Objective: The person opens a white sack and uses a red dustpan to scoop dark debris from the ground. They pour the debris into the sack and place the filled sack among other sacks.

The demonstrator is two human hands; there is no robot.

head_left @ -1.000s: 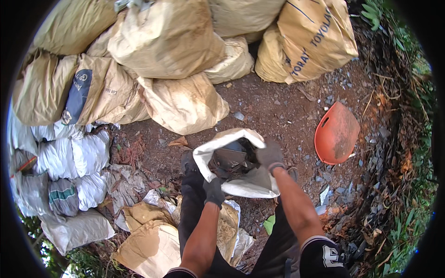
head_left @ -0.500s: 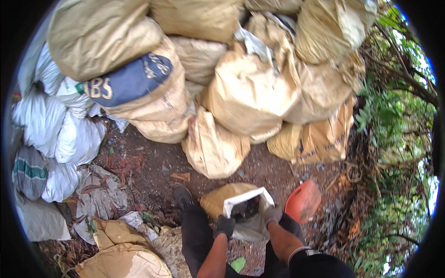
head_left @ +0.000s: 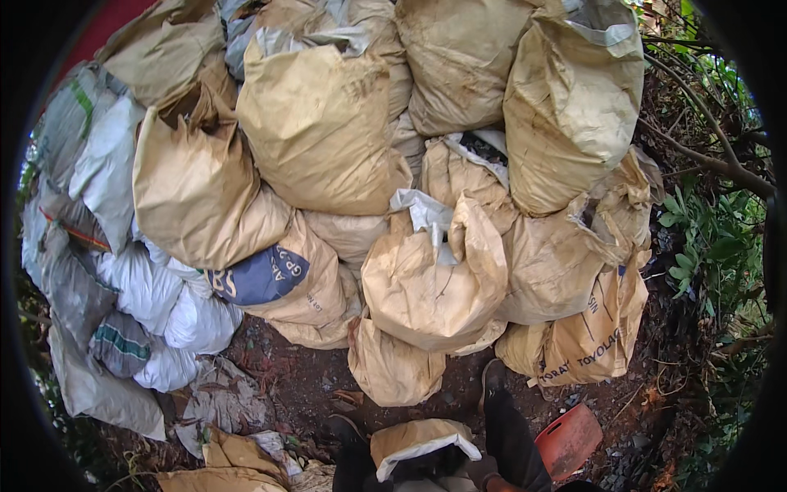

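Note:
Low in the head view, between my legs, a brown paper sack stands with its white-lined mouth gaping towards me. Dark contents inside are too shadowed to name. My right hand, in a dark glove, closes on the right side of the sack's rim. At the rim's left corner, my left hand is only a dark shape against the trousers, cut by the lower edge, with its fingers hidden. To the right of my right leg, a red-orange plastic scoop-like container lies on the ground.
Full brown sacks are piled high ahead. White and grey sacks heap up at the left. Flattened brown sacks lie at lower left. Bare dirt runs before the pile. Branches and leafy plants line the right side.
The view has tilted up, so the pile shows more and the sack and hands sit lower. My right foot has stepped forward towards the pile.

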